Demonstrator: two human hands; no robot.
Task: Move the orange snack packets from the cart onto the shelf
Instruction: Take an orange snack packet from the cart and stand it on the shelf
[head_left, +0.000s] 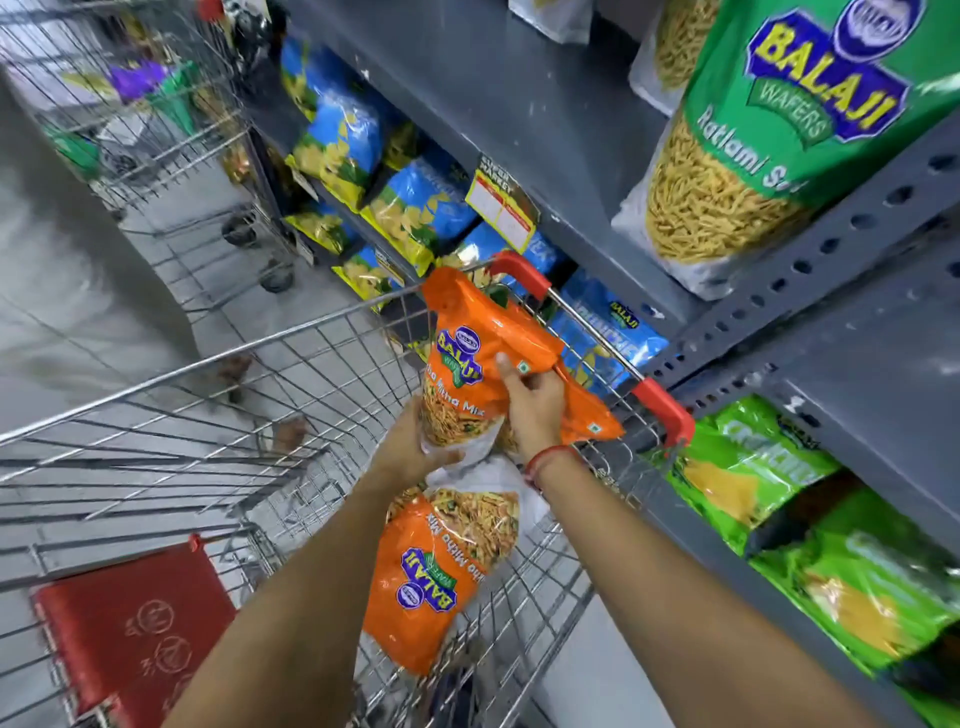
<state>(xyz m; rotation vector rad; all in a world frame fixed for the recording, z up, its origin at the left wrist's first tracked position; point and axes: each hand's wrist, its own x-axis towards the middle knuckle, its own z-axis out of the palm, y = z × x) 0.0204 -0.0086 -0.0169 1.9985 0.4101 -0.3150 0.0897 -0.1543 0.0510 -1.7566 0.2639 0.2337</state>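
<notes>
Asker: Packets, orange, where just now?

Describer: Lifted above the cart (260, 338), one held packet (467, 374) in both hands. Left hand (415, 449) cupped under the clear bottom end. Right hand (532, 410) clamped on the right edge, fingers (506, 366) curled closed over the printed face. Tucked behind it, under the same right hand, what looks like a second packet (587, 410). Lower down, a spare packet (436, 577), lying flat in the cart basket, untouched.

Asker: Direction to the shelf from the fingers?

Describer: Off to the right and a little ahead. Grey shelf (857, 374) just beyond the cart's red handle (670, 410), close alongside. Right hand nearer to it, left hand on the far side of the packet. Likely a sideways carry over the handle, led by the right hand.

Asker: Lie of the held packet?

Describer: Long axis running from the hands away towards the far end of the cart, leaning slightly left. Sealed top pointing away, clear window end towards the wrists, logo facing up at the camera.

Asker: And the spare one?

Describer: Long axis roughly along the cart's length, print upside down from here. Window end towards the hands, orange end towards the body. Just below the left forearm, so probably the easier reach for the left hand.

Asker: Room on the shelf?

Describer: Green packets (753, 467) filling the level beside the handle. Open space for orange ones hard to tell from here.
</notes>
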